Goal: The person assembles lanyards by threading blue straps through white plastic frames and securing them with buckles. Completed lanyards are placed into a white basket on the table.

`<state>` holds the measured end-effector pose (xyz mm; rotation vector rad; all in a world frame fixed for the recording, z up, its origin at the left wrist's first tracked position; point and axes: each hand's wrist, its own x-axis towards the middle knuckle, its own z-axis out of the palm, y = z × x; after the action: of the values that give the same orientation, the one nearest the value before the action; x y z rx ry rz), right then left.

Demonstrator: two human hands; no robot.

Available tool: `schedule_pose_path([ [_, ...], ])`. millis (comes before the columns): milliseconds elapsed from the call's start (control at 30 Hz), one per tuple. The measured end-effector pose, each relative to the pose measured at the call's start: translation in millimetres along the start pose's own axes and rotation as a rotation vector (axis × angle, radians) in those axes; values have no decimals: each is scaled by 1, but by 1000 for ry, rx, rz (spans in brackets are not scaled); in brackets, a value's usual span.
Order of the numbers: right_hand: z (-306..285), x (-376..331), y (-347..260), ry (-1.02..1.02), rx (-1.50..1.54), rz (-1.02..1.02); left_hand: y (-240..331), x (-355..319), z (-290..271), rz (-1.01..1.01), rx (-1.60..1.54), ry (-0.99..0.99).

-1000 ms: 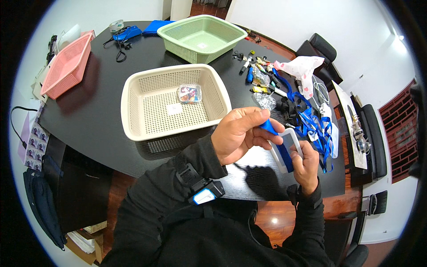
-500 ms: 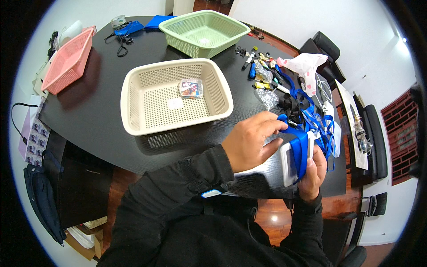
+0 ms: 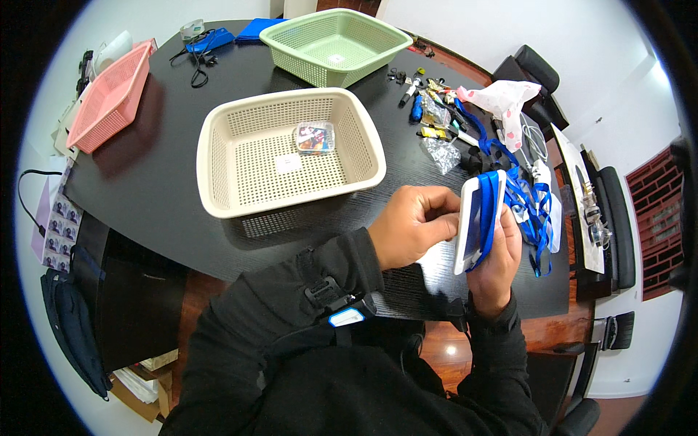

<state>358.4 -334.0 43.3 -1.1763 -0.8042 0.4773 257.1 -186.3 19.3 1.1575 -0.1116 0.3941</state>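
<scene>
My right hand (image 3: 500, 263) grips a white-framed badge holder (image 3: 467, 236), tilted up above the table's near edge. A blue lanyard (image 3: 488, 211) is wound around the holder in several turns. Beside the holder's left edge is my left hand (image 3: 413, 227), its fingers curled in with thumb and forefinger together; what they pinch, if anything, is hidden. Just beyond my right hand lies a tangled heap of blue lanyards (image 3: 534, 211).
A cream basket (image 3: 211, 171) holds a small clear box (image 3: 315, 138) with colourful contents. Behind it stands a green basket (image 3: 302, 67); a pink basket (image 3: 98, 116) is at the far left. Markers, small plastic bags (image 3: 441, 155) and a white-and-pink bag (image 3: 502, 98) crowd the right side.
My left hand has moved from the lanyard at the holder's top down to its left edge, fingers more curled. The badge holder has risen and turned slightly in my right hand.
</scene>
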Motion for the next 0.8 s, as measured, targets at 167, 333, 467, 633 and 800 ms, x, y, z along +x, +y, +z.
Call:
schedule_pose_path([
  [167,-10,4,3,-5,114,51,7,0,-5,-10,-85,-9],
  [333,-18,4,6,-21,276,122,4,3,-2,-25,-314,-100],
  [467,-14,8,13,-55,278,121,0,1,-1,-36,-242,-77],
  [633,-4,13,17,-50,296,262,-1,3,-3,18,-254,-57],
  [800,12,10,17,85,164,299,-1,2,-1,-22,-194,-32],
])
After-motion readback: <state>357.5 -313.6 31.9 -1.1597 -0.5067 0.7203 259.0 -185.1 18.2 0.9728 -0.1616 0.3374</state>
